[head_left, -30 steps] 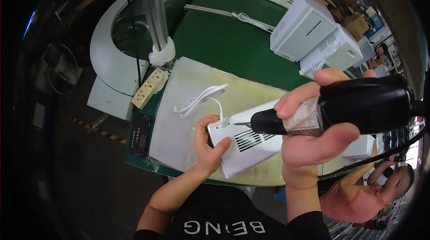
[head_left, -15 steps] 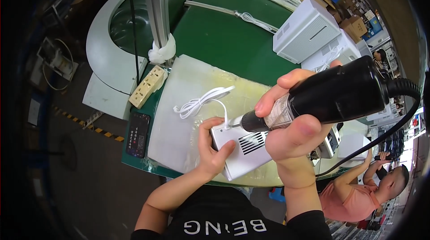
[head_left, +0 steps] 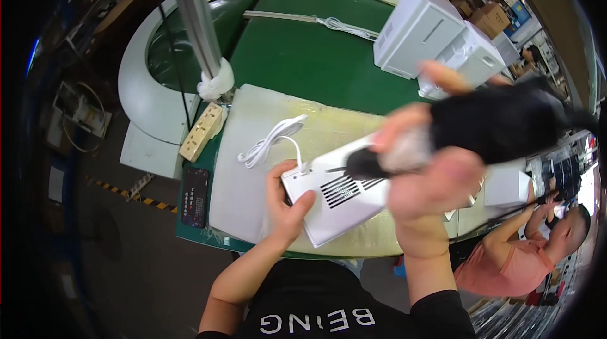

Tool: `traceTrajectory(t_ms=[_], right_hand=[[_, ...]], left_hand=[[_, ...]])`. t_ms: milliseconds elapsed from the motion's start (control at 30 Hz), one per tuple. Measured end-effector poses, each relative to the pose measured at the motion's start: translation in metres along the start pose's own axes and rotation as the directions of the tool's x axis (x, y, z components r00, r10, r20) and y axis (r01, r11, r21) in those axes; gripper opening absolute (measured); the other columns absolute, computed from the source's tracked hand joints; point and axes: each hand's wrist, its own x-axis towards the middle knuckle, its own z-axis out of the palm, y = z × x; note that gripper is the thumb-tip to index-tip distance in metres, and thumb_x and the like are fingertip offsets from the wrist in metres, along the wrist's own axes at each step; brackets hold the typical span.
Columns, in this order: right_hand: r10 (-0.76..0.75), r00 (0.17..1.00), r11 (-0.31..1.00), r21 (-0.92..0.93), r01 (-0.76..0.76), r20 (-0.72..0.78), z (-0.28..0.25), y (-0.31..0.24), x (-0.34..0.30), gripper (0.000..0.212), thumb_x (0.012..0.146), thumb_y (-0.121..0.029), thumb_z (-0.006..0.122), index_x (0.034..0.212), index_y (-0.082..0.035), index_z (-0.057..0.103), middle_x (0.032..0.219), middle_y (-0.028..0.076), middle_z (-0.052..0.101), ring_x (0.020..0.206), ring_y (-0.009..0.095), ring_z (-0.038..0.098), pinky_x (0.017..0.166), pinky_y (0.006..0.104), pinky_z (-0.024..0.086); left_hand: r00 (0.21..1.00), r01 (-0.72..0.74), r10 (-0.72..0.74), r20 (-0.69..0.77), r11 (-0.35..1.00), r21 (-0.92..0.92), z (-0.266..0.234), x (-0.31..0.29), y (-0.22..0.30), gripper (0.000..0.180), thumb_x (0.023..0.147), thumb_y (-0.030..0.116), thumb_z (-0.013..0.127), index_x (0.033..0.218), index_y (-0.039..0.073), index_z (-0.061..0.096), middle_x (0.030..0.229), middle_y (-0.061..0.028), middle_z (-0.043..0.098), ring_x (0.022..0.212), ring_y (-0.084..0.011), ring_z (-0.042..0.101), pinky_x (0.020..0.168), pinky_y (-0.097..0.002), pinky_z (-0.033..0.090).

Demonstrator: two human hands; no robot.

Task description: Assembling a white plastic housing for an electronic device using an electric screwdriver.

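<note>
— What are your hands doing?
— Your left hand [head_left: 288, 206] is pinching the corner of a flat white slotted casing [head_left: 338, 197] lying on the pale padded surface [head_left: 253, 168]. Your right hand [head_left: 430, 174] is wrapping a blurred black power screwdriver [head_left: 493, 125], tip over the casing.
— Boxes?
— Two white cartons [head_left: 420, 29] are standing on the green belt [head_left: 310, 61].

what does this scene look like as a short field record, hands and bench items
left hand: grips the corner of the white vented appliance
right hand: holds a black electric screwdriver, tip over the appliance; blurred
cord: white cable coiled on the pale mat
bench: green belt, two white boxes, beige power strip
</note>
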Motion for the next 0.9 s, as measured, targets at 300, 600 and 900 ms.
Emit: traceTrajectory(t_ms=[300,600,900], right_hand=[[-0.435,0.733,0.737,-0.675,-0.045,-0.524,-0.220,0.038,-0.053,0.059,0.095,-0.029,0.052,0.134,0.006,0.025,0.099,0.020,0.056,0.052,0.021,0.056,0.049,0.0301,0.049],[-0.519,0.753,0.637,-0.771,0.023,-0.406,-0.278,0.086,-0.116,0.044,0.096,-0.031,0.051,0.113,0.007,0.038,0.092,0.016,0.059,0.060,0.019,0.059,0.060,0.0298,0.048],[-0.356,0.787,0.731,-0.675,-0.102,-0.504,-0.286,0.103,-0.134,0.056,0.096,-0.026,0.052,0.132,0.004,0.021,0.105,0.020,0.056,0.060,0.018,0.057,0.057,0.0288,0.048]], left_hand=[[0.996,-0.057,0.063,-0.063,0.993,0.100,0.001,0.001,-0.007,0.065,0.080,0.023,0.064,0.133,-0.002,0.037,0.129,-0.0193,0.047,0.116,-0.0266,0.048,0.102,-0.0386,0.038],[0.998,-0.036,0.038,-0.040,0.998,0.054,0.000,0.001,-0.006,0.063,0.079,0.022,0.064,0.131,-0.003,0.039,0.128,-0.0209,0.048,0.115,-0.0285,0.050,0.101,-0.0404,0.039],[0.999,-0.025,0.026,-0.031,0.999,0.041,0.001,0.004,-0.006,0.063,0.077,0.017,0.065,0.130,-0.004,0.039,0.128,-0.0216,0.049,0.114,-0.0278,0.051,0.101,-0.0389,0.038]])
